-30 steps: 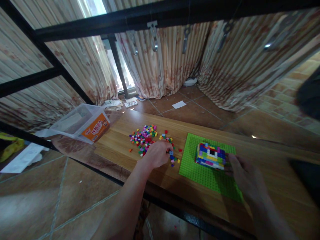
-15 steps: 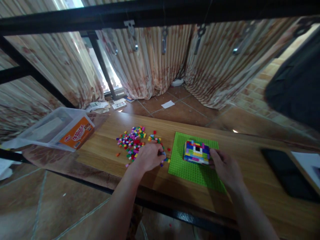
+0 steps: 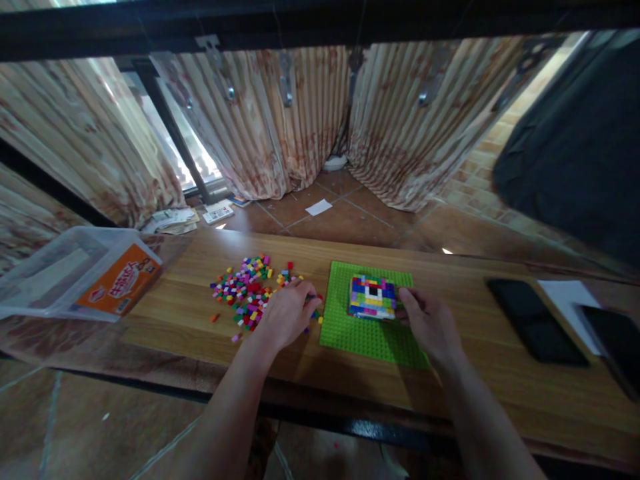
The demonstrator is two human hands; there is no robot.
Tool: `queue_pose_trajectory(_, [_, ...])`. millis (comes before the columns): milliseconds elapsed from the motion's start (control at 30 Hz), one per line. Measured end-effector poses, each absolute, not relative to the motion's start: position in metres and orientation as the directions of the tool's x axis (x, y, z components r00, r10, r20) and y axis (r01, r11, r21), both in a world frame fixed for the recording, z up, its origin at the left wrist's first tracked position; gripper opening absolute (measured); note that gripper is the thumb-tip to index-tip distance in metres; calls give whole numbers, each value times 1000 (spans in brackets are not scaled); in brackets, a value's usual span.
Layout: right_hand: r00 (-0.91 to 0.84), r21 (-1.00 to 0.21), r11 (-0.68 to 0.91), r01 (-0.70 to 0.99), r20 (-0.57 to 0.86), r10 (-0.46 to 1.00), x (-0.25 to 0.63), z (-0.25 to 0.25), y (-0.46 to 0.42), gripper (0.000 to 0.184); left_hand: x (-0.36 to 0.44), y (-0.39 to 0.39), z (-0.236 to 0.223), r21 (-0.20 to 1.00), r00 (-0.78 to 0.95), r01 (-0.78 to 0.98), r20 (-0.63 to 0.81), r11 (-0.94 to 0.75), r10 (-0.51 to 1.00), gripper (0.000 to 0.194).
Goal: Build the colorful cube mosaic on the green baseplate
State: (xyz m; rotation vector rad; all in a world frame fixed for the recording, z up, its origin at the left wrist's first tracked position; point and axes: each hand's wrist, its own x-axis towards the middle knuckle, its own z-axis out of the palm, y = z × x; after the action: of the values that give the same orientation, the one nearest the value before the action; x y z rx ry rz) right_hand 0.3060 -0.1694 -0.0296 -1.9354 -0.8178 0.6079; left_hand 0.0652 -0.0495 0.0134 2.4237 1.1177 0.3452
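Note:
A square structure of multicoloured toy bricks [image 3: 358,305], with a dark opening in its top, sits on a green studded baseplate [image 3: 336,327]. My right hand [image 3: 434,325] is at its right side, thumb and fingers closed on that edge; the fingertips are partly hidden. Over the right edge of a pile of loose toy bricks [image 3: 253,290] is my left hand [image 3: 289,312]. Its thumb and forefinger are pinched together, and what lies between them is too small to make out. A few loose bricks show under and beside this hand.
At the table's left end stands a clear plastic box [image 3: 70,250] with an orange label. Two dark flat devices, a tablet-like one [image 3: 537,322] and another [image 3: 613,343], lie at the right beside white paper [image 3: 563,300]. A dark bar [image 3: 320,20] crosses above the wooden table [image 3: 170,300].
The view has turned right, so everything appears shifted left and a second dark device shows. My left fingertips have drawn together over the bricks. My right hand stays at the structure's side.

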Motion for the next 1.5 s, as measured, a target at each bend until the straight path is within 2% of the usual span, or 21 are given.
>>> queue_pose_trajectory(200, [711, -918, -302, 255, -34, 703, 304, -26, -169, 57, 92, -68, 10, 637, 716, 386, 249, -667, 652, 11])
queue_pose_trajectory(333, [701, -945, -239, 225, -14, 713, 303, -26, -169, 60, 114, -85, 5, 624, 765, 273, 321, -733, 558, 15])
queue_pose_trajectory(533, [696, -950, -222, 220, -7, 718, 306, -27, -171, 56, 131, -93, -4, 442, 768, 387, 332, -809, 548, 19])
queue_pose_trajectory(633, [699, -942, -236, 239, -2, 715, 308, -27, -174, 56, 136, -93, -7, 415, 749, 395, 371, -819, 549, 16])
queue_pose_trajectory(833, [700, -935, -252, 249, -7, 714, 310, -25, -176, 53, 138, -93, -12, 441, 694, 372, 452, -817, 560, 14])
queue_pose_trajectory(1000, [695, -937, -245, 248, -4, 719, 310, -24, -179, 52, 136, -93, -14, 439, 679, 393, 454, -808, 577, 26])
queue_pose_trajectory(1200, [693, -923, -255, 286, 16, 720, 309, -23, -179, 53, 129, -92, -14, 494, 618, 436, 443, -752, 649, 37])
queue_pose_trajectory(1500, [649, -827, -278, 488, 131, 749, 286, -30, -173, 82, 125, -91, -9, 585, 603, 505, 287, -635, 744, 65])
